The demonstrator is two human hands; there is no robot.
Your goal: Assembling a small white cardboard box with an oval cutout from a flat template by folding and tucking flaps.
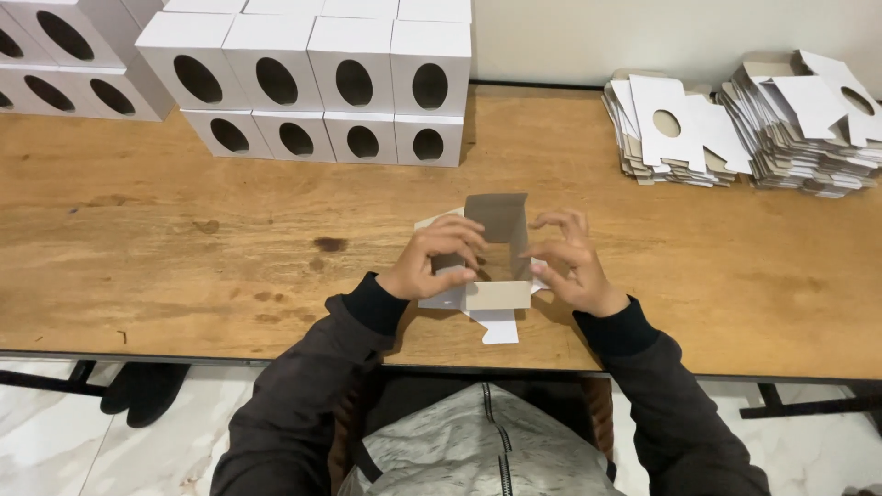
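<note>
Both hands closed on half-formed cardboard box [491, 262] near table [184, 230] front edge, left hand [432, 262] and right hand [570, 266] gripping opposite side walls, open mouth upward, long axis running front-to-back between fingers.

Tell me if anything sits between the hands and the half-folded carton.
Nothing visible does. The left hand and right hand both grip the half-folded carton directly, on the wooden table.
</note>
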